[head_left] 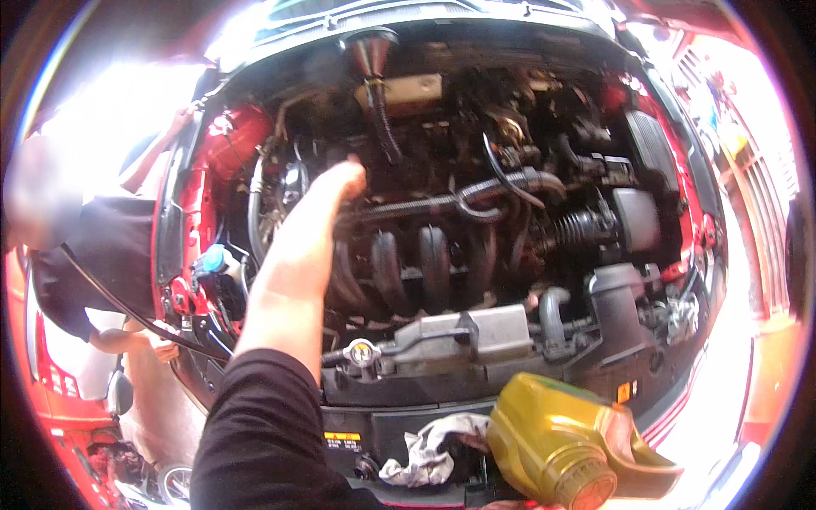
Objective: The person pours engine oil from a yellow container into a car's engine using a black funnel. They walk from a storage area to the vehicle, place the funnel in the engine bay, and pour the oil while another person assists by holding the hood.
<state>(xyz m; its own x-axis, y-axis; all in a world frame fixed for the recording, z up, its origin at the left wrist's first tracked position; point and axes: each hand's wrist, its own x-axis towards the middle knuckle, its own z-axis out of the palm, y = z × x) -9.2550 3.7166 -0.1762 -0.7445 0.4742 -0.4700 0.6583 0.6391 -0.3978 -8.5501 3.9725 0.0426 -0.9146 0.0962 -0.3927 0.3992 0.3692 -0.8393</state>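
Note:
My left arm, in a black sleeve, reaches up over the engine. My left hand [342, 180] is above the engine's rear part, just left of the lower end of a dark funnel [371, 55] with a ribbed flexible spout. Its fingers are blurred and turned away, so their closure does not show. The funnel stands upright, its spout running down into the engine. At the lower right a gold oil jug [535, 433] lies tilted, its round cap toward me. My right hand is out of sight; whether it supports the jug cannot be told.
A crumpled white rag [429, 450] lies on the front panel beside the jug. Behind it are the radiator cap [363, 353], a grey metal cover [476, 331] and curved intake pipes [433, 259]. A blue-capped reservoir [215, 259] is at left, where another person [102, 246] stands.

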